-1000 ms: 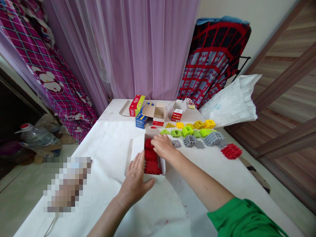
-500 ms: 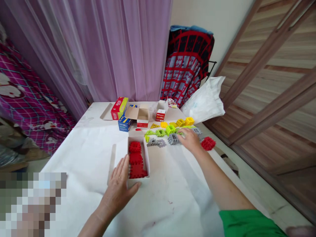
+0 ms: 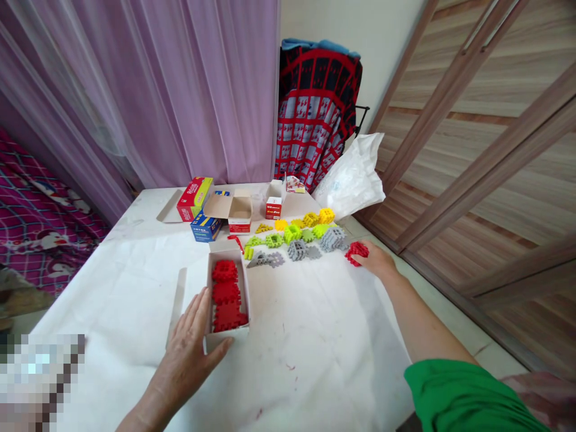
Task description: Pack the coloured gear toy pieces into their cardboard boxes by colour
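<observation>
An open white box point(image 3: 246, 300) holds red interlocking building blocks point(image 3: 226, 294) in a row. My left hand point(image 3: 189, 336) rests against its near left corner, fingers straight and thumb spread along the front. At the table's right edge, my right hand point(image 3: 375, 261) has its fingers around a red cube of interlocking blocks point(image 3: 355, 253); part of the cube is hidden by the fingers. Nearby lie grey block pieces point(image 3: 297, 250). Behind them are lime-green pieces point(image 3: 292, 233) and yellow pieces point(image 3: 310, 219). A thin red piece point(image 3: 236, 242) lies just behind the white box.
Toward the back of the table stand a red-and-yellow box point(image 3: 194, 198), a blue box point(image 3: 206, 228), an open cardboard box point(image 3: 240, 211) and a small red-and-white box point(image 3: 273, 207). A white plastic bag point(image 3: 353, 177) leans at the back right corner. A wooden wardrobe point(image 3: 495, 150) is on the right.
My right hand has moved right, from the grey and green pieces to the red cube, and closed around it. The left hand stays at the box. The camera view has turned slightly right.
</observation>
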Demonstrator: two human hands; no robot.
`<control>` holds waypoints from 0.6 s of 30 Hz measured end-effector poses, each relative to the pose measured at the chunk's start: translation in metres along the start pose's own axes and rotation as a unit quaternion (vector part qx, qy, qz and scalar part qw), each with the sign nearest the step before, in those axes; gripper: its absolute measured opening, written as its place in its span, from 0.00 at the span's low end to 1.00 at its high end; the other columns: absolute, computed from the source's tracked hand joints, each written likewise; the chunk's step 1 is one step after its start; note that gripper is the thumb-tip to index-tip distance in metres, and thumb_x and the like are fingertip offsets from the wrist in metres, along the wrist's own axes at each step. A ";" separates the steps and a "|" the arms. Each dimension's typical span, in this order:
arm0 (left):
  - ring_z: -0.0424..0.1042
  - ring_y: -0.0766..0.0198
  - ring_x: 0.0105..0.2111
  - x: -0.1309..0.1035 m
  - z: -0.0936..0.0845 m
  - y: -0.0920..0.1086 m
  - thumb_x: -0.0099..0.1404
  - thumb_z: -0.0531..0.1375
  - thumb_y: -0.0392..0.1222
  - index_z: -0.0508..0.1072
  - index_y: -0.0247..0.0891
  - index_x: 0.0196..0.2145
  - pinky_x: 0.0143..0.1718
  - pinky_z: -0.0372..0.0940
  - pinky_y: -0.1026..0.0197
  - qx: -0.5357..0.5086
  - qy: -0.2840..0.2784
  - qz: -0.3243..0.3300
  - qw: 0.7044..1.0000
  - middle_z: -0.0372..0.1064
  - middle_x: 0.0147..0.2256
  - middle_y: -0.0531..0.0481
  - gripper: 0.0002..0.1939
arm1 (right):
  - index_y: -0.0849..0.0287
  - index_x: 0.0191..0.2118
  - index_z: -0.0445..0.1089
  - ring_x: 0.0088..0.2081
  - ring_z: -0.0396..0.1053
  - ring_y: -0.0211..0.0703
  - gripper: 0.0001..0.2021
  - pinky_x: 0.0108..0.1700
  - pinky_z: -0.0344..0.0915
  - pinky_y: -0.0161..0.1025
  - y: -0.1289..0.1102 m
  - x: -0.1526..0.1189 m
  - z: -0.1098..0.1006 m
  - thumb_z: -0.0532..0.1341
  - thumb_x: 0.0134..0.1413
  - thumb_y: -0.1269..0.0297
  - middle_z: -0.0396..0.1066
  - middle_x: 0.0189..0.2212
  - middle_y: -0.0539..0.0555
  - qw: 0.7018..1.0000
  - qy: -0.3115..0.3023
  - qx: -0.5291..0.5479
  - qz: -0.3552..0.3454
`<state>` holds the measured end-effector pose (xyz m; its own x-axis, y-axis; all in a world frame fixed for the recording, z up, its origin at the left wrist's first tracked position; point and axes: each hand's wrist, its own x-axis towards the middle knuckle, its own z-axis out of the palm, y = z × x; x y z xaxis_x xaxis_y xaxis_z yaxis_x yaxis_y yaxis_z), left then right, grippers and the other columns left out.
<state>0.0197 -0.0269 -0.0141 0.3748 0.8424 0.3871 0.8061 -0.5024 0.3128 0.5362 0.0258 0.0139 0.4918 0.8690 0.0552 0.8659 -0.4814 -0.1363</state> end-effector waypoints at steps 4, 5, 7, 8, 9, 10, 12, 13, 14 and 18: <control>0.54 0.41 0.65 0.000 -0.001 0.001 0.65 0.55 0.56 0.33 0.43 0.70 0.59 0.61 0.40 -0.008 -0.005 -0.003 1.000 0.48 0.67 0.36 0.46 | 0.52 0.54 0.69 0.37 0.72 0.46 0.24 0.35 0.62 0.38 -0.001 -0.001 0.000 0.61 0.51 0.53 0.76 0.40 0.55 1.000 0.015 0.005 -0.011; 0.54 0.41 0.65 0.000 -0.001 0.001 0.64 0.55 0.56 0.33 0.43 0.70 0.59 0.60 0.40 -0.010 -0.007 -0.006 1.000 0.47 0.67 0.36 0.46 | 0.53 0.53 0.69 0.37 0.72 0.46 0.23 0.35 0.62 0.38 0.000 -0.001 -0.001 0.61 0.51 0.53 0.76 0.39 0.55 1.000 0.019 0.007 -0.012; 0.52 0.42 0.66 0.000 -0.002 0.003 0.64 0.56 0.55 0.34 0.42 0.70 0.60 0.59 0.39 -0.012 -0.015 -0.012 1.000 0.47 0.68 0.36 0.46 | 0.54 0.53 0.70 0.37 0.72 0.46 0.23 0.35 0.62 0.38 0.003 -0.002 -0.001 0.61 0.50 0.54 0.76 0.38 0.55 0.999 0.029 0.021 -0.012; 0.52 0.42 0.66 0.000 -0.003 0.004 0.64 0.56 0.54 0.33 0.42 0.70 0.60 0.58 0.39 -0.013 -0.021 -0.015 1.000 0.46 0.68 0.35 0.47 | 0.54 0.53 0.70 0.37 0.72 0.46 0.23 0.35 0.62 0.38 0.005 -0.002 -0.002 0.61 0.50 0.54 0.76 0.38 0.55 0.999 0.035 0.032 -0.012; 0.51 0.42 0.66 0.000 -0.004 0.005 0.64 0.57 0.53 0.33 0.42 0.70 0.61 0.58 0.39 -0.014 -0.027 -0.019 0.999 0.45 0.68 0.35 0.47 | 0.54 0.52 0.70 0.37 0.72 0.47 0.23 0.36 0.63 0.39 0.008 -0.003 -0.003 0.61 0.50 0.55 0.76 0.38 0.55 0.998 0.042 0.045 -0.009; 0.50 0.42 0.66 0.000 -0.005 0.007 0.64 0.57 0.52 0.33 0.41 0.70 0.61 0.57 0.39 -0.016 -0.034 -0.023 0.999 0.45 0.68 0.35 0.47 | 0.54 0.51 0.70 0.37 0.72 0.47 0.23 0.36 0.63 0.40 0.009 -0.003 -0.004 0.61 0.49 0.54 0.76 0.39 0.56 0.997 0.050 0.057 -0.005; 0.49 0.43 0.67 0.000 -0.008 0.010 0.63 0.58 0.50 0.32 0.41 0.70 0.62 0.56 0.40 -0.022 -0.048 -0.031 0.998 0.45 0.68 0.35 0.48 | 0.54 0.50 0.71 0.36 0.72 0.49 0.23 0.36 0.64 0.42 0.009 -0.005 -0.008 0.62 0.47 0.53 0.76 0.39 0.56 0.994 0.072 0.087 0.000; 0.49 0.44 0.67 0.000 -0.008 0.011 0.62 0.59 0.49 0.32 0.41 0.70 0.62 0.55 0.40 -0.024 -0.053 -0.034 0.998 0.44 0.68 0.35 0.49 | 0.55 0.50 0.70 0.35 0.72 0.49 0.24 0.36 0.65 0.43 0.005 -0.006 -0.012 0.63 0.46 0.52 0.76 0.40 0.57 0.991 0.082 0.110 -0.005; 0.48 0.44 0.67 -0.001 -0.009 0.013 0.62 0.59 0.49 0.32 0.40 0.70 0.63 0.55 0.40 -0.025 -0.056 -0.038 0.997 0.44 0.68 0.35 0.49 | 0.55 0.51 0.70 0.34 0.71 0.48 0.26 0.36 0.66 0.43 -0.002 -0.009 -0.016 0.63 0.46 0.51 0.76 0.41 0.57 0.986 0.091 0.138 -0.020; 0.48 0.44 0.67 -0.001 -0.009 0.016 0.61 0.60 0.46 0.34 0.39 0.70 0.63 0.54 0.40 -0.031 -0.056 -0.055 0.996 0.45 0.68 0.34 0.49 | 0.56 0.54 0.67 0.35 0.71 0.45 0.27 0.38 0.68 0.42 -0.068 -0.038 -0.042 0.62 0.48 0.51 0.75 0.44 0.57 0.949 0.077 0.262 -0.160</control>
<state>0.0284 -0.0374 -0.0019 0.3374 0.9075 0.2500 0.8164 -0.4143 0.4022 0.4630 0.0208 0.0624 0.2538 0.9144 0.3153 0.8287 -0.0375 -0.5584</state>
